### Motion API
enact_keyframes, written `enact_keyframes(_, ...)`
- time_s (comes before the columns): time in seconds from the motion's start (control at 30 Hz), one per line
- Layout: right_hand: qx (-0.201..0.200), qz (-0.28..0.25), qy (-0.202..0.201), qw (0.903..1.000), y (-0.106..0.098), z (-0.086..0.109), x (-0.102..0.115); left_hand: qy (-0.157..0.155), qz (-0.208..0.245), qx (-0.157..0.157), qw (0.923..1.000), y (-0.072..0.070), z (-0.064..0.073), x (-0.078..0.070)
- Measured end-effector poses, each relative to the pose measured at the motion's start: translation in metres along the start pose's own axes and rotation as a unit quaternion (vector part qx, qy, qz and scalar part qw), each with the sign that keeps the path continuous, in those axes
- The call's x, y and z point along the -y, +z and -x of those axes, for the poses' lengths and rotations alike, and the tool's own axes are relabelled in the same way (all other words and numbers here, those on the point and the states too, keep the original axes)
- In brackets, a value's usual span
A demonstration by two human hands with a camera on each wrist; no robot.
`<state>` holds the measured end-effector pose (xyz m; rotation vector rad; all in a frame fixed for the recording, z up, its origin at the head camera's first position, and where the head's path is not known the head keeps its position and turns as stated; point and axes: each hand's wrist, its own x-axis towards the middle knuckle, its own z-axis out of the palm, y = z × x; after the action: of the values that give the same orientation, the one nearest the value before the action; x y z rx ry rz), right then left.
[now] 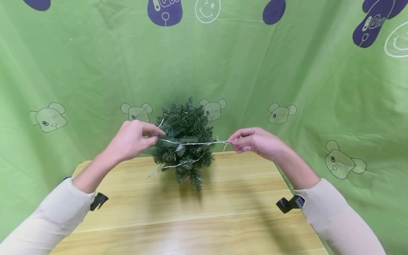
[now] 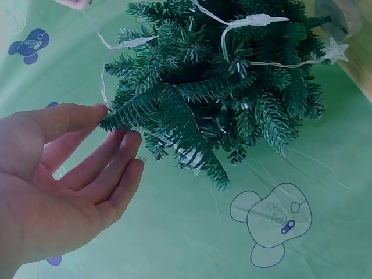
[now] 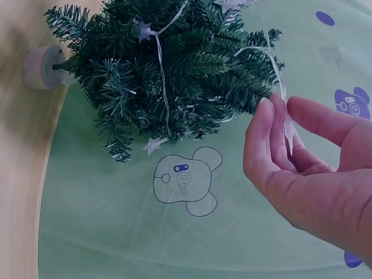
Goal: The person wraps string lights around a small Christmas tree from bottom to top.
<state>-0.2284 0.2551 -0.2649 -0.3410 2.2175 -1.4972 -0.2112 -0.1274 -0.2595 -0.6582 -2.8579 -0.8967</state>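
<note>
A small artificial Christmas tree [image 1: 186,131] stands at the far part of the table, wrapped with a string of fairy lights [image 1: 197,143] on pale wire. Star-shaped bulbs [image 2: 335,51] show along the wire. My left hand [image 1: 135,140] pinches the string at the tree's left side, its fingertips beside a branch tip [image 2: 119,116] that partly hides the hold. To the right of the tree, my right hand [image 1: 255,141] pinches the string between thumb and fingers, and a short piece hangs within the fingers. Between both hands, the wire runs nearly straight across the tree's front.
The tree's round pale base [image 3: 43,67] sits near the back edge of the wooden table [image 1: 178,226]. Behind it hangs a green printed cloth [image 1: 242,71], which also encloses both sides. Dark wrist cameras [image 1: 99,201] are worn at both sleeves.
</note>
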Motion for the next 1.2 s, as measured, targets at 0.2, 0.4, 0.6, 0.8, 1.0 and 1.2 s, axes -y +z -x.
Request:
enact_keyframes(0.2,-0.026,-0.012,0.015,0.9995,-0.006,-0.017,0.002,0.012,-0.008,-0.026,0.9996,0.000,-0.001,-0.002)
enact_keyframes(0.4,-0.068,-0.033,0.020,0.9970,-0.012,-0.034,0.012,0.008,-0.012,-0.034,0.9993,-0.001,-0.002,-0.003)
enact_keyframes(0.6,-0.095,-0.037,0.022,0.9945,-0.019,-0.050,0.022,0.005,-0.007,-0.032,0.9995,-0.001,-0.002,-0.003)
enact_keyframes(0.8,-0.124,-0.030,0.022,0.9916,-0.025,-0.060,0.026,-0.002,-0.006,-0.035,0.9994,-0.001,0.000,-0.001)
enact_keyframes(1.0,-0.121,0.009,0.032,0.9921,-0.028,-0.073,0.025,-0.007,-0.003,-0.039,0.9992,-0.003,0.003,0.000)
enact_keyframes(1.2,-0.148,0.076,0.059,0.9842,-0.029,-0.094,0.034,-0.014,-0.001,-0.049,0.9987,-0.005,0.005,0.002)
